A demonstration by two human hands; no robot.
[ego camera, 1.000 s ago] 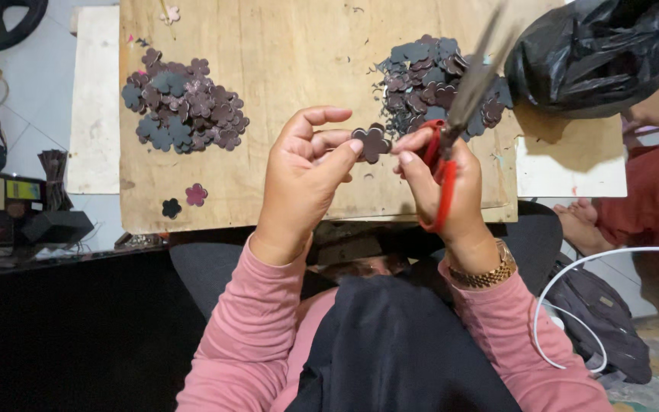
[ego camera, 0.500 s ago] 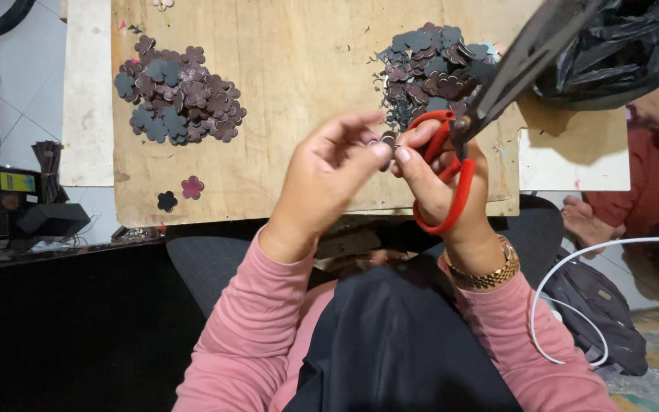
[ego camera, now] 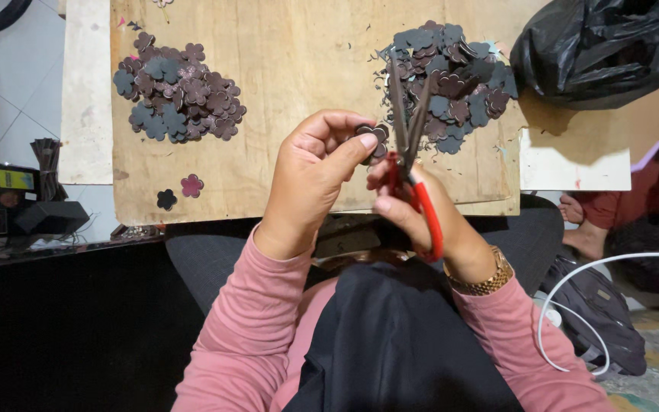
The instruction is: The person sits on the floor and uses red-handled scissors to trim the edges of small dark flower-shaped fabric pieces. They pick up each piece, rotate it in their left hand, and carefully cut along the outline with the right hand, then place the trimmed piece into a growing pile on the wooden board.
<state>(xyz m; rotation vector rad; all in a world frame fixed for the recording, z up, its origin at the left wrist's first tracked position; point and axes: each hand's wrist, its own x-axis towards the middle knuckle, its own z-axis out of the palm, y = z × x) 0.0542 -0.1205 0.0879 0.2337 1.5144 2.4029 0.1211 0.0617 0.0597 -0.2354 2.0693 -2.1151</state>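
Note:
My left hand (ego camera: pixel 310 179) pinches a small dark brown flower-shaped piece (ego camera: pixel 373 136) between thumb and fingertips. My right hand (ego camera: pixel 429 217) grips red-handled scissors (ego camera: pixel 409 152), blades pointing up and slightly apart beside the piece. Both hands hover over the near edge of a wooden board (ego camera: pixel 299 69). One heap of brown and grey flower pieces (ego camera: pixel 178 88) lies at the board's left. A second heap (ego camera: pixel 451 76) lies at the right, just beyond the scissor tips.
Two loose flower pieces (ego camera: pixel 179 192) lie near the board's front left corner. A black plastic bag (ego camera: pixel 612 46) sits at the far right. Dark boxes (ego camera: pixel 9 202) stand at left. A white cable (ego camera: pixel 604 267) and dark bag (ego camera: pixel 604 320) lie at lower right. Another person's foot (ego camera: pixel 581 225) shows.
The scissors have swung from pointing up-right to nearly straight up, blades now beside the flower piece. Both hands shifted slightly toward the board's middle.

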